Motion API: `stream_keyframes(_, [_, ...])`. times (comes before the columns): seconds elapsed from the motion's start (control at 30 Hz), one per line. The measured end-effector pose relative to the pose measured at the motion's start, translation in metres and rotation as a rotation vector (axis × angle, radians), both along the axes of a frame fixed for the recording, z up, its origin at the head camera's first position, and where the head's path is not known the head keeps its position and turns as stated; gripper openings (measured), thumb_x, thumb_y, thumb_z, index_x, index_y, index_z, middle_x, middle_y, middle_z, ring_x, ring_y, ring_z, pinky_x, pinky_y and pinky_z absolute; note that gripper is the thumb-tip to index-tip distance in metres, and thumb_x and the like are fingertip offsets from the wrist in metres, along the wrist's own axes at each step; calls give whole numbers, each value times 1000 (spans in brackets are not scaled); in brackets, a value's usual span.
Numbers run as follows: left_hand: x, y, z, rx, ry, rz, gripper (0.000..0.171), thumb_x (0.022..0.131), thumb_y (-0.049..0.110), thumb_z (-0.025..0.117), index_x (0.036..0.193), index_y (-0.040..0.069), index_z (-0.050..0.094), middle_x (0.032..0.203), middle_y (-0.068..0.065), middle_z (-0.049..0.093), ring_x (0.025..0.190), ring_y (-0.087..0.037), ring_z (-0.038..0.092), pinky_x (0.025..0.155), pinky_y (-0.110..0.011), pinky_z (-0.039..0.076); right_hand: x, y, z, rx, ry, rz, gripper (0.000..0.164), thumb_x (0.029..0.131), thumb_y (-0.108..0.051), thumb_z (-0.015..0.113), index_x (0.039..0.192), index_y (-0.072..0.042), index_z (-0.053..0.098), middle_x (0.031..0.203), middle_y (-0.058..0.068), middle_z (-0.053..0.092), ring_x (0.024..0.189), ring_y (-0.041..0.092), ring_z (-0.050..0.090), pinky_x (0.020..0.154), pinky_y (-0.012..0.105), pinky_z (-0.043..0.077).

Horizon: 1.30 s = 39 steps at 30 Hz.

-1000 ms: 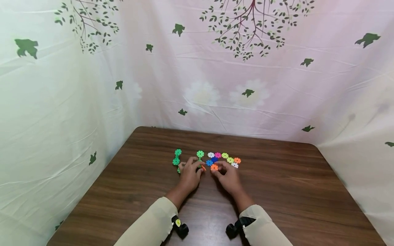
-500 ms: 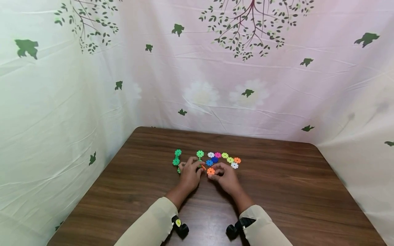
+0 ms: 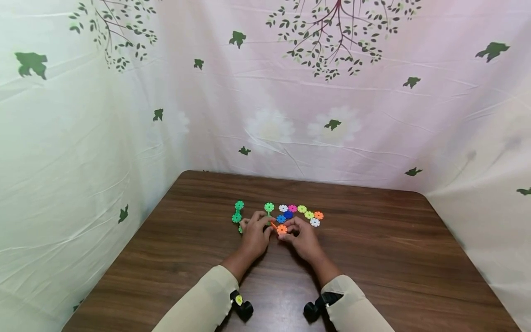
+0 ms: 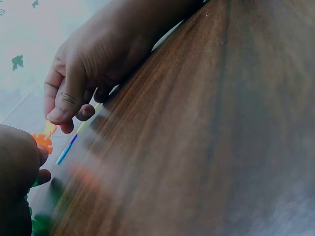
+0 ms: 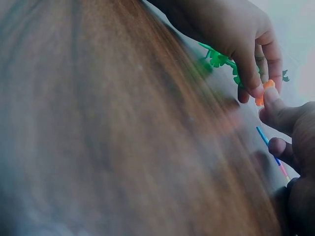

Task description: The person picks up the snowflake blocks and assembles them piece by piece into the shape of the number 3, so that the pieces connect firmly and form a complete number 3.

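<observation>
Slotted flower-shaped discs are the things at hand. In the head view, my right hand [image 3: 306,239] pinches an orange disc [image 3: 281,229] between thumb and fingers, its round face toward the camera. My left hand [image 3: 254,236] pinches another orange disc [image 3: 273,225], seen nearly edge-on. The two discs meet or almost meet; whether they interlock I cannot tell. Linked green discs [image 3: 236,217] lie around the left hand, partly hidden under it, and a lighter green disc [image 3: 268,207] shows beyond its fingers. The right wrist view shows green discs [image 5: 216,58] behind the left hand.
Just beyond the right hand lie loose discs: white [image 3: 283,208], pink [image 3: 292,208], blue [image 3: 281,219], dark blue [image 3: 288,215], yellow [image 3: 302,209] and orange [image 3: 318,215]. The brown wooden table [image 3: 373,258] ends at a printed cloth backdrop [image 3: 215,129].
My right hand has brought its orange disc left and slightly nearer, then up against the left hand's orange disc. The left hand stays nearly in place.
</observation>
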<state>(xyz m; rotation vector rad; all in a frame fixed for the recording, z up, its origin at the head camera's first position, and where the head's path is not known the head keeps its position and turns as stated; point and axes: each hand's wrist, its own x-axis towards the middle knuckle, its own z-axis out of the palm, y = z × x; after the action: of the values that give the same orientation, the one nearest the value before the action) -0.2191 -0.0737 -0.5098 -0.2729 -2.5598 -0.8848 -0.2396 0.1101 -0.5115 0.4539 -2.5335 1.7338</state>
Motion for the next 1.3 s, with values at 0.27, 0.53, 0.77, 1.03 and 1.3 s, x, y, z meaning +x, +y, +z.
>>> stream_keyframes(0.27, [1, -3, 1, -36, 24, -22, 20, 100, 13, 79, 119, 16, 81, 134, -12, 68, 123, -29, 70, 100, -53, 42, -2, -3, -4, 88, 75, -5, 26, 85, -7, 93, 100, -8, 72, 84, 3, 78, 78, 8, 62, 71, 23, 50])
stream_keyframes(0.53, [2, -3, 2, -99, 107, -9, 17, 99, 10, 80, 114, 15, 86, 119, -10, 71, 107, -25, 74, 94, -49, 50, 1, -3, -4, 188, 214, 2, 33, 77, -13, 98, 93, -13, 70, 78, -1, 73, 70, 3, 59, 65, 22, 50])
stream_keyframes(0.77, [3, -4, 3, -96, 133, -9, 15, 99, 9, 79, 111, 15, 87, 112, -8, 73, 102, -24, 76, 95, -49, 51, 3, -4, -3, 230, 217, -6, 34, 77, -14, 98, 92, -13, 67, 77, -2, 67, 68, 5, 54, 63, 21, 46])
stream_keyframes(1.03, [0, -5, -1, -100, 189, -6, 13, 97, 14, 81, 108, 15, 88, 107, -7, 75, 99, -23, 78, 90, -45, 51, 3, -5, -4, 241, 244, -24, 31, 79, -13, 97, 106, -5, 83, 80, 2, 74, 69, 3, 58, 65, 21, 50])
stream_keyframes(1.3, [0, -3, 1, -107, 211, 21, 12, 96, 11, 82, 105, 15, 88, 103, -6, 78, 96, -22, 79, 84, -40, 45, 6, -4, -4, 243, 285, -33, 32, 82, -12, 94, 111, -2, 86, 101, 15, 85, 90, 22, 81, 77, 34, 64])
